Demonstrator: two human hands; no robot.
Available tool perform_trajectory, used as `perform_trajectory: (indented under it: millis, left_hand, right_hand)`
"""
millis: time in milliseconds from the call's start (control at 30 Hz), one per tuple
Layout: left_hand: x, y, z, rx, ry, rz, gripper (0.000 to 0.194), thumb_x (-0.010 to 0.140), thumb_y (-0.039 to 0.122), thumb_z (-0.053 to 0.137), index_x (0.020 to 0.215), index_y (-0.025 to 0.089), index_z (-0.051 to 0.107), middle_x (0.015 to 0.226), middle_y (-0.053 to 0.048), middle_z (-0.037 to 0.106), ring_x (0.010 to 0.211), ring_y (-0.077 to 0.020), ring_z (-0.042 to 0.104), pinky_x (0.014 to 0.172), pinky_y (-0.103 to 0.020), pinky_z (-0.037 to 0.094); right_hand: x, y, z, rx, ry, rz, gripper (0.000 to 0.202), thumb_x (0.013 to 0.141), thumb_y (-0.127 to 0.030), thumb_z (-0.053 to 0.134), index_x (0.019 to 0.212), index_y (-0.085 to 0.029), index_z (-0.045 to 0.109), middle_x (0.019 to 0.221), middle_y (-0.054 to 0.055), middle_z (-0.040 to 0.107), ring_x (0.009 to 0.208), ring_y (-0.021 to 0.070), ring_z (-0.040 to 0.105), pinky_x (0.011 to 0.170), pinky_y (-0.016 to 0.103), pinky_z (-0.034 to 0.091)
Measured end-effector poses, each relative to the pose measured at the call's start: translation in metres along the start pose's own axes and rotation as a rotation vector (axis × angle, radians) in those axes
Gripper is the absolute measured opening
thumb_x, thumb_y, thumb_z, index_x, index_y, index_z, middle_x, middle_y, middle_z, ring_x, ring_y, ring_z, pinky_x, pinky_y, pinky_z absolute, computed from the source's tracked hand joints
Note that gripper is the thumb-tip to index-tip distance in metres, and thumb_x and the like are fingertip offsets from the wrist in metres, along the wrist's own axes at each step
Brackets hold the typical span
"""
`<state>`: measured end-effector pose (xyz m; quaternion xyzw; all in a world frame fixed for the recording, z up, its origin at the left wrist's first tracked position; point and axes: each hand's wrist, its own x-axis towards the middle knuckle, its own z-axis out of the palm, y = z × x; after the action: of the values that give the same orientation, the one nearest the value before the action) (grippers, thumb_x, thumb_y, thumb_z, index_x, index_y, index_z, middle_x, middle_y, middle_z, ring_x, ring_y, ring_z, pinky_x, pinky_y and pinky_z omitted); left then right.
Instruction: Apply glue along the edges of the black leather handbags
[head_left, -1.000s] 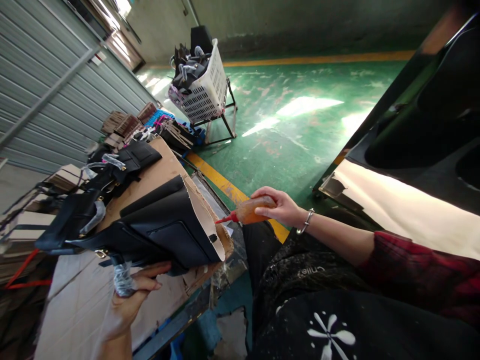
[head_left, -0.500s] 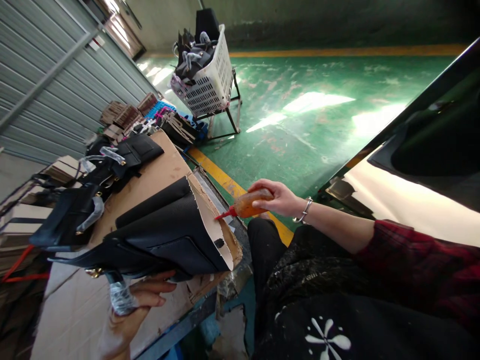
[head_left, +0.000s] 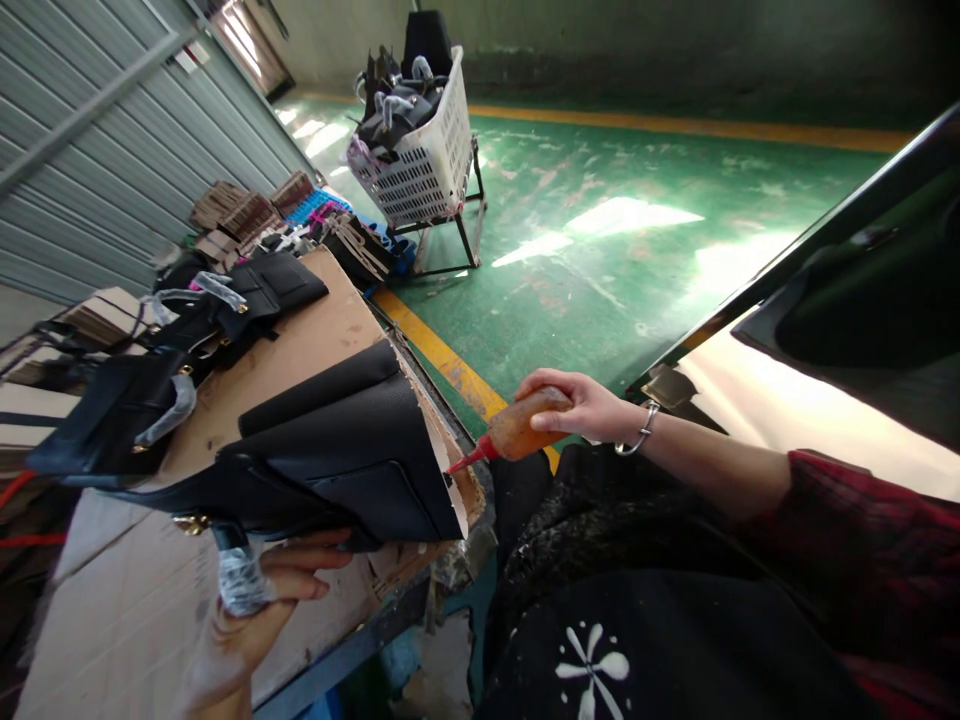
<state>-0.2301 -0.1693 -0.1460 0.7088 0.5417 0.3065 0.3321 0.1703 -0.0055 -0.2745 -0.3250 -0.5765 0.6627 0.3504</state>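
A black leather bag piece (head_left: 360, 460) lies on the cardboard-covered table (head_left: 150, 590), its pale open edge facing right. My right hand (head_left: 574, 405) is wrapped round an orange squeeze bottle (head_left: 521, 425), whose red nozzle points down-left and meets the bag's pale edge near its lower part. From below, my left hand (head_left: 277, 590) holds the bag by its plastic-wrapped handle (head_left: 241, 582), fingers against the bag's underside. Gold hardware (head_left: 192, 524) shows just left of that handle.
More black bags (head_left: 127, 410) with wrapped handles lie along the table's left side. Behind them are stacked pieces (head_left: 240, 215). A white basket (head_left: 420, 170) full of black bags stands on a metal frame. A pale sheet (head_left: 810, 420) is at the right.
The nozzle has moved down along the bag's pale edge, with my right hand shifting right and slightly down. The view has shifted a little. My left hand keeps its hold.
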Motion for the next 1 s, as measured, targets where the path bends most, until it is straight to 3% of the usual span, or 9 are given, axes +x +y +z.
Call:
perform_trajectory:
  millis: [133,267,433,500,567,633,767,867,1000]
  left_hand:
    - [0.002,0.008,0.008,-0.015,0.092,-0.012,0.020,0.082,0.016,0.063,0.069,0.024,0.075,0.115,-0.006,0.072,0.102,-0.0283,0.070,0.092,-0.041,0.056]
    - [0.020,0.028,0.022,-0.189,0.079,0.120,0.026,0.085,0.008,0.058,0.070,0.023,0.071,0.131,-0.001,0.064,0.115,-0.0317,0.062,0.097,-0.050,0.052]
    - [0.051,0.055,0.039,-0.278,-0.001,0.239,0.022,0.087,0.018,0.063,0.069,0.024,0.074,0.108,-0.004,0.075,0.110,-0.0326,0.066,0.099,-0.055,0.050]
    - [0.054,0.053,0.043,-0.350,-0.042,0.230,0.019,0.085,0.025,0.066,0.067,0.024,0.074,0.094,-0.006,0.077,0.100,-0.0326,0.070,0.093,-0.055,0.053]
    - [0.049,0.042,0.044,-0.339,-0.062,0.137,0.019,0.082,0.028,0.068,0.064,0.023,0.072,0.086,-0.008,0.077,0.093,-0.0325,0.072,0.086,-0.052,0.058]
    - [0.039,0.028,0.042,-0.198,-0.031,0.006,0.018,0.079,0.028,0.068,0.063,0.021,0.071,0.086,-0.010,0.077,0.088,-0.0314,0.073,0.079,-0.045,0.060]
    - [0.020,0.013,0.036,0.032,0.179,-0.121,0.011,0.073,0.024,0.066,0.065,0.022,0.073,0.096,-0.008,0.077,0.087,-0.0278,0.073,0.080,-0.038,0.061]
    - [0.012,0.018,0.037,0.101,0.146,-0.104,0.012,0.073,0.021,0.065,0.070,0.023,0.076,0.099,-0.006,0.077,0.092,-0.0273,0.073,0.083,-0.036,0.060]
    - [0.003,0.023,0.039,0.169,0.101,0.007,0.016,0.076,0.018,0.061,0.076,0.024,0.076,0.098,-0.006,0.077,0.090,-0.0251,0.073,0.080,-0.033,0.060]
  right_hand:
    - [-0.011,-0.001,0.002,0.171,0.203,0.036,0.041,0.065,-0.048,0.082,0.093,-0.021,0.067,0.079,-0.001,0.067,0.068,0.0149,0.061,0.063,0.026,0.049]
    - [-0.036,-0.001,-0.002,0.386,0.361,0.050,0.042,0.065,-0.051,0.082,0.092,-0.025,0.065,0.087,0.001,0.071,0.075,0.0197,0.067,0.069,0.031,0.054]
    - [-0.083,0.003,-0.021,0.408,0.460,0.076,0.041,0.065,-0.049,0.083,0.094,-0.025,0.065,0.089,0.003,0.073,0.076,0.0226,0.069,0.069,0.035,0.056]
    - [-0.100,0.006,-0.029,0.412,0.527,0.056,0.043,0.064,-0.049,0.084,0.093,-0.024,0.065,0.085,0.003,0.072,0.070,0.0205,0.068,0.064,0.032,0.056]
    - [-0.115,0.009,-0.035,0.423,0.580,0.035,0.043,0.063,-0.049,0.085,0.092,-0.024,0.066,0.083,0.002,0.072,0.066,0.0185,0.066,0.059,0.029,0.055]
    - [-0.127,0.013,-0.037,0.448,0.603,0.032,0.043,0.063,-0.049,0.085,0.092,-0.024,0.066,0.082,0.002,0.071,0.066,0.0175,0.066,0.058,0.028,0.054]
    - [-0.140,0.018,-0.036,0.471,0.601,0.044,0.044,0.063,-0.049,0.085,0.094,-0.024,0.066,0.080,0.001,0.070,0.064,0.0169,0.064,0.060,0.028,0.053]
    - [-0.137,0.020,-0.032,0.406,0.545,0.036,0.043,0.064,-0.049,0.084,0.093,-0.023,0.067,0.081,0.001,0.070,0.067,0.0167,0.064,0.061,0.027,0.052]
    - [-0.111,0.019,-0.030,0.247,0.476,-0.016,0.040,0.064,-0.049,0.084,0.091,-0.023,0.069,0.079,0.000,0.067,0.069,0.0155,0.060,0.062,0.025,0.049]
